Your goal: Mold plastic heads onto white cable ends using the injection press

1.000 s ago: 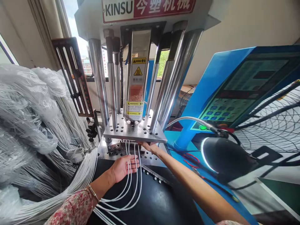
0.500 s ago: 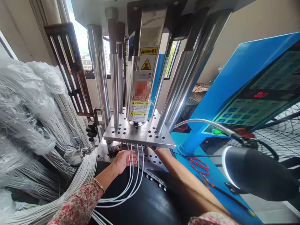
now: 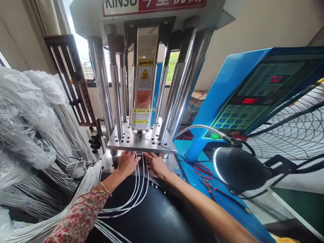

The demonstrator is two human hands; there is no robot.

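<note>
Fingers and cables share the gap under a heavy plate

The press (image 3: 144,77) filling the upper centre poses the worst risk: were it to close, hands beneath could be crushed. A slip or knock at the control box (image 3: 260,91), right of centre with its red digits lit, might cause that.

At the left, the cable pile (image 3: 32,125) spills toward the black desk (image 3: 157,219) at lower centre; its weight could drag on loose lengths. The steel plate (image 3: 141,146), mid-frame, has a hard front edge that could scrape a wrist.

Just below that edge lie the left hand (image 3: 128,164) and the right hand (image 3: 158,166). The left fingers stretch forward, close together; the right index finger points inward, toward the centre. The tips are partly hidden by plate and shadow, so I cannot tell whether they grip anything.

The white cables (image 3: 147,179) run between the hands at mid-frame, then curve down to the left. A sleeve or forearm catching those loops could pull the ends crooked.

Smallest, the warning stickers (image 3: 141,116) above the plate include a heat symbol nearby; touching that column could burn.
</note>
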